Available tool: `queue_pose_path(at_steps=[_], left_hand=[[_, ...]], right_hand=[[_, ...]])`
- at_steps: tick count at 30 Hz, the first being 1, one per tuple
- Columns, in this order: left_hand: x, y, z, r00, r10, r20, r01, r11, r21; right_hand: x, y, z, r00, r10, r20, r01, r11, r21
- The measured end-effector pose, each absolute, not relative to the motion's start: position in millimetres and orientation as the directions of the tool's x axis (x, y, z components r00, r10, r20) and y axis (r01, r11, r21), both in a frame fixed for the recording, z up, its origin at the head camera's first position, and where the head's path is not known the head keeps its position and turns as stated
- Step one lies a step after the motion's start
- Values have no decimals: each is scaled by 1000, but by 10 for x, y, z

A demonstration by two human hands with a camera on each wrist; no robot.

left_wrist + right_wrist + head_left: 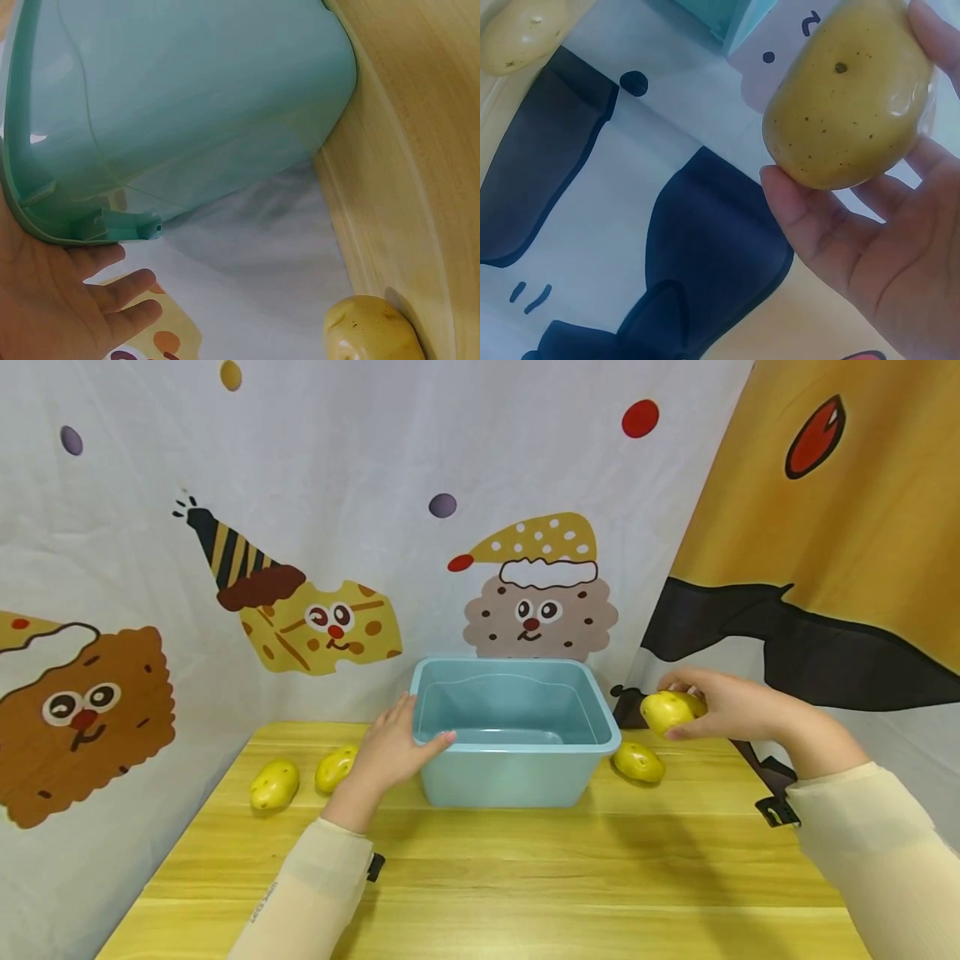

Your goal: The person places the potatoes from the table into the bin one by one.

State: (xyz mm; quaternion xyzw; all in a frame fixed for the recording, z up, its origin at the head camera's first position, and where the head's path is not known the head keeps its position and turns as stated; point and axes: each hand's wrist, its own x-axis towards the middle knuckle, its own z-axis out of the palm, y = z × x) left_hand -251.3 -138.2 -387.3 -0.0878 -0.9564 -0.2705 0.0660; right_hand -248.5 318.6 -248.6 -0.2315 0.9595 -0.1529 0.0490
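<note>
A glossy held potato [663,714] hangs in the air to the right of the blue-green bin [510,781]; a slip looks the likeliest mishap.
From where I stand, the right hand [731,706] has its fingers bent round that potato, above the tabletop [510,877]; with such smooth skin and a grip near the fingertips, it could squirt loose, land on the right potato [639,763] just beside the bin and set both rolling. The left hand [390,747] touches the bin's left rim, fingers spread and fairly straight, curled round nothing I can see; too hard a push there might slide or tilt the bin. The left sleeve [322,877], swung outward, could nudge the inner left potato [335,768].
</note>
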Motion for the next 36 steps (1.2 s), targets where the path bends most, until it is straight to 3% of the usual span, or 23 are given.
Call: queue_pose_path(at_steps=[20,36], left_hand=[[-2517,-1376,-3848,-975,135,176,207,835,509],[-2534,-1379,-3876,-975,135,178,209,833,512]], right_hand=[[-2650,2835,-2362,-853,-518,-62,-472,817,-330],[-2790,2626,-2321,-839,-537,-92,-505,829,-240]])
